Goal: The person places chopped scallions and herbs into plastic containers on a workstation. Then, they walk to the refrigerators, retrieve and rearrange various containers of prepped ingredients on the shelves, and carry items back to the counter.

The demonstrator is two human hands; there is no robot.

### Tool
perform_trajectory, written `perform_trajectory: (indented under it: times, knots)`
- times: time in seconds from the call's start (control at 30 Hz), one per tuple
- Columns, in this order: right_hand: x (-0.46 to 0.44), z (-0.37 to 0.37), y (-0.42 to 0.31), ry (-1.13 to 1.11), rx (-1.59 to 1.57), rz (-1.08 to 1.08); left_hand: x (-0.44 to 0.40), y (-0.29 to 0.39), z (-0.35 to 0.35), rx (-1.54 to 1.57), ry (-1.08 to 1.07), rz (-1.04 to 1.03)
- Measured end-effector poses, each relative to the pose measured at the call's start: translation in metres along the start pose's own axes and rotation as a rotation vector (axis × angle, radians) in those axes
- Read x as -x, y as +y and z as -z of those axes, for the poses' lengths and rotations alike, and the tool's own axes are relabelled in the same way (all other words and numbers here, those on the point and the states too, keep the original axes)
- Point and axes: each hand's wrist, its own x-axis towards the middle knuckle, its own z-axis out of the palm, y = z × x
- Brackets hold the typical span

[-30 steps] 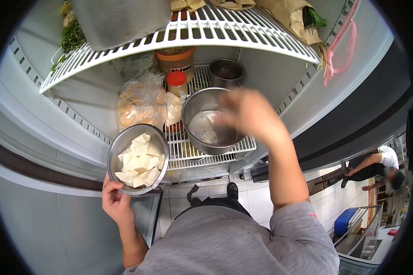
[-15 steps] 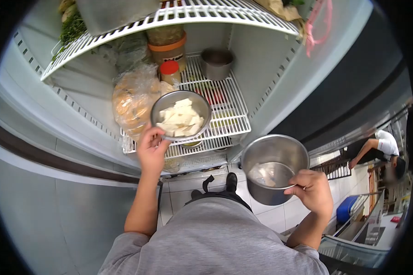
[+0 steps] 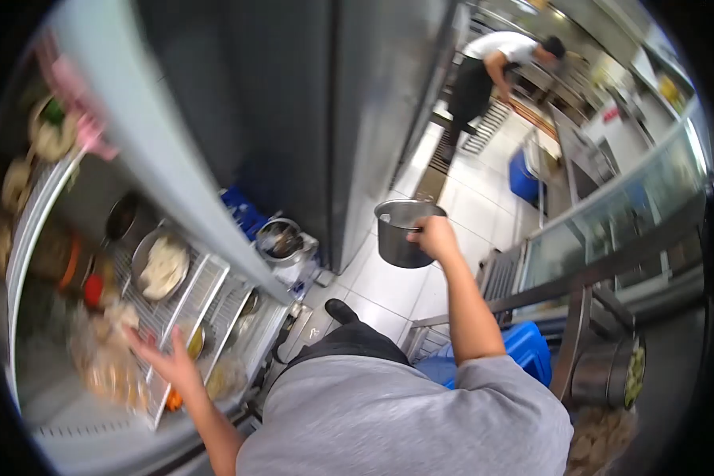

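Observation:
My right hand [image 3: 436, 239] grips the rim of a deep metal pot [image 3: 402, 251], held out over the tiled floor. What lies inside it is mostly hidden. Over at the left, my left hand [image 3: 170, 361] is empty, fingers spread, in front of the refrigerator shelf. On that wire shelf [image 3: 208, 287] rests a metal bowl [image 3: 138, 260] with white chunks [image 3: 166, 266] in it, apart from my left hand. Near that hand sit a plastic bag of orange-brown food [image 3: 111, 369] and a jar with a red lid [image 3: 94, 290].
A person in a white shirt [image 3: 500, 49] bends forward at the far end of the aisle. A blue cooler [image 3: 523, 176] stands on the floor. To my right are a metal-framed glass case [image 3: 603, 214], a blue bin [image 3: 527, 349] and a metal pot [image 3: 599, 379].
The bowl of white chunks has gone from my left hand onto the shelf, and that hand has let go. My view has turned right, with the pot still in my right hand.

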Motion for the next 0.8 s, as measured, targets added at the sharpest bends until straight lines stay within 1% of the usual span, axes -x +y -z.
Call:
perform_trajectory:
  times: [0.03,0.1,0.13,0.2,0.23,0.3,0.33,0.4,0.43,0.47,0.53,0.57,0.63,0.67,0.73,0.8]
  knots:
    - [-0.005,-0.016,0.023,0.111,0.028,0.046,0.006,0.014,-0.001,0.052,-0.009,-0.06]
    - [-0.018,-0.048,0.07,0.194,0.008,-0.05,0.025,0.027,-0.012,0.176,-0.062,-0.172]
    - [-0.023,-0.059,0.088,0.227,0.01,-0.107,0.035,0.032,-0.022,0.194,-0.083,-0.187]
    - [-0.032,-0.071,0.117,0.127,-0.033,-0.324,0.049,0.04,-0.045,0.393,-0.301,-0.079]
    - [-0.038,-0.087,0.144,0.125,-0.064,-0.384,0.053,0.04,-0.06,0.406,-0.316,-0.089]
    - [-0.045,-0.117,0.197,0.174,-0.145,-0.45,0.056,0.05,-0.095,0.468,-0.611,-0.049]
    - [-0.047,-0.126,0.218,0.138,-0.205,-0.518,0.055,0.062,-0.115,0.475,-0.624,-0.055]
    - [-0.048,-0.121,0.237,0.058,-0.313,-0.708,0.052,0.092,-0.165,0.413,-0.827,0.004]
    - [-0.054,-0.12,0.25,0.017,-0.175,-0.701,0.052,0.104,-0.193,0.445,-0.848,-0.011]
    - [-0.067,-0.139,0.285,0.007,-0.125,-0.663,0.047,0.117,-0.222,0.46,-0.86,-0.018]
    - [-0.085,-0.119,0.306,-0.064,-0.125,-0.674,0.047,0.149,-0.281,0.482,-0.938,-0.062]
    - [-0.095,-0.1,0.311,-0.046,-0.128,-0.692,0.049,0.166,-0.311,0.493,-0.945,-0.088]
    - [-0.127,-0.063,0.318,-0.071,-0.309,-0.811,0.055,0.187,-0.368,0.539,-1.014,-0.08]
    - [-0.152,-0.058,0.334,-0.053,-0.314,-0.825,0.057,0.198,-0.395,0.567,-1.067,-0.057]
    - [-0.193,-0.048,0.364,0.016,-0.144,-0.694,0.059,0.215,-0.439,0.536,-1.138,-0.079]
    - [-0.232,-0.018,0.372,0.112,-0.215,-0.648,0.064,0.217,-0.481,0.417,-1.245,-0.104]
